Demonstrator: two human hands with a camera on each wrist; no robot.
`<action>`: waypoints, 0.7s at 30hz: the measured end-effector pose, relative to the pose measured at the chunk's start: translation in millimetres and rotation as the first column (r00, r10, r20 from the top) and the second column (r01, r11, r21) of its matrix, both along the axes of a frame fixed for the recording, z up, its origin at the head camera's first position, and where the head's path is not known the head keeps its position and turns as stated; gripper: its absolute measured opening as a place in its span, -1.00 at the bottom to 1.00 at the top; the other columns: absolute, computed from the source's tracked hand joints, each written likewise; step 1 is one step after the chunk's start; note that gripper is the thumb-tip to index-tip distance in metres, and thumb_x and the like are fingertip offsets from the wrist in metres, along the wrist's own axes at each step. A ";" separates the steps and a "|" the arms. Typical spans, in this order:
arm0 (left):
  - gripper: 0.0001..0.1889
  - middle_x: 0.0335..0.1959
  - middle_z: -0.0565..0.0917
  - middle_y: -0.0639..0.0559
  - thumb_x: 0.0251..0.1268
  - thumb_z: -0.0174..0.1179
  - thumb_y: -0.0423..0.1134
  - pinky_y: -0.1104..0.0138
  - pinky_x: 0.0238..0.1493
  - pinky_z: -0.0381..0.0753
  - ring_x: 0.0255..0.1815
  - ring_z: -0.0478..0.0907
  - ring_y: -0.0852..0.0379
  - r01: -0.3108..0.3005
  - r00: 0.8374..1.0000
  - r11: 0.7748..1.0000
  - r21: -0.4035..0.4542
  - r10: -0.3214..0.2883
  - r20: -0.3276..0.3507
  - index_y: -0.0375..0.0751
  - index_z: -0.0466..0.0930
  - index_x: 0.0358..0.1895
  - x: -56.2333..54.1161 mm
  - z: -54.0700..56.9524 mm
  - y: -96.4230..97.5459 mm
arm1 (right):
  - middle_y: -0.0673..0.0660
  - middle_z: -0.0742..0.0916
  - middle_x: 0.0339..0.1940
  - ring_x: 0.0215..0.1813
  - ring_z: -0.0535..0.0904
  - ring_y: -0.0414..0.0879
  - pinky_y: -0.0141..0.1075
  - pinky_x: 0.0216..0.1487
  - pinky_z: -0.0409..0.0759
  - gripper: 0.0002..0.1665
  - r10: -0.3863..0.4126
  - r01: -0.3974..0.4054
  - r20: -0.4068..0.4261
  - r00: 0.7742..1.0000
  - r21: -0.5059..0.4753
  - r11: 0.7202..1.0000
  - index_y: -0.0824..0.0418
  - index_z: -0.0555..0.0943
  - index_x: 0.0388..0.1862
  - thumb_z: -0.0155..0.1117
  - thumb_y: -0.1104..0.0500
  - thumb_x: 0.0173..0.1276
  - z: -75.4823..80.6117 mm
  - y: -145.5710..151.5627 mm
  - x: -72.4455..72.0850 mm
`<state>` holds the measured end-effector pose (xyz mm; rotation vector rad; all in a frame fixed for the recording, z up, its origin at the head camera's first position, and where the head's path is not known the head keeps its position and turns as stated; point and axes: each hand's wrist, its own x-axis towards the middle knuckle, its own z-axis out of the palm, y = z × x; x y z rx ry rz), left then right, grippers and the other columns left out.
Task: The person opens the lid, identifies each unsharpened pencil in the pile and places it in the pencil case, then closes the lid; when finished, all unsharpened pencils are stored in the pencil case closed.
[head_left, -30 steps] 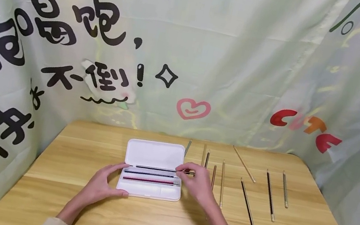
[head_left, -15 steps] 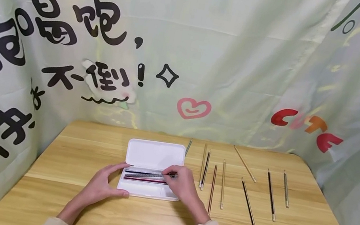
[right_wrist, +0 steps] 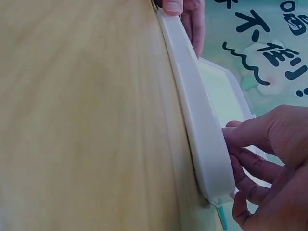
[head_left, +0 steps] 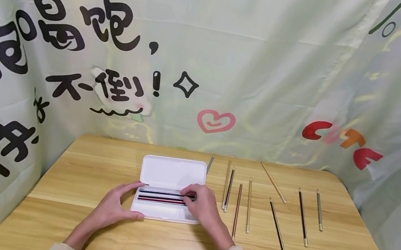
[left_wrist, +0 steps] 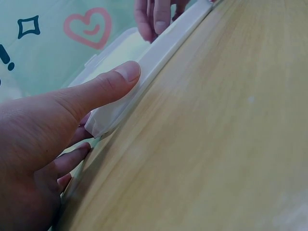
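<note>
A white pencil case (head_left: 173,173) lies open on the table, its lid raised at the back. Inside are a dark blue pencil (head_left: 158,192), a red pencil (head_left: 158,201) and a black pencil (head_left: 157,198) between them. My left hand (head_left: 113,205) holds the case's left end, thumb at the front wall and forefinger at the back corner; in the left wrist view the thumb (left_wrist: 108,86) presses its side. My right hand (head_left: 206,206) reaches over the right end, thumb and fingers pinching the black pencil, whose right end they hide. The right wrist view hides the pencils behind the case wall.
Several pencils lie scattered to the right, among them a brown-red pencil (head_left: 236,212), black pencils (head_left: 279,232) and natural-wood ones (head_left: 249,205). A green-grey pencil (head_left: 210,165) pokes out behind the lid. Printed cloth (head_left: 263,87) hangs around the wooden table (head_left: 97,160).
My right hand has moved left with the black pencil, from the case's hinge side into the tray. The pencil now lies level along the red one. My left hand stays put.
</note>
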<state>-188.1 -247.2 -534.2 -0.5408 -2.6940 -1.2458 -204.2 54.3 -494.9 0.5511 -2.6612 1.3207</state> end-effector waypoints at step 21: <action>-0.04 0.37 0.55 -0.16 -0.25 0.68 0.20 -0.32 0.32 0.36 0.36 0.45 -0.30 -0.003 1.000 1.000 0.000 0.003 0.012 0.04 0.55 0.38 0.3 0.0 -0.5 | 0.11 0.77 -0.22 -0.19 0.65 -0.13 -0.27 -0.20 0.67 -0.69 -0.096 0.091 -0.094 0.991 -0.050 0.995 0.25 0.71 0.00 0.46 0.39 0.27 39.5 51.2 27.6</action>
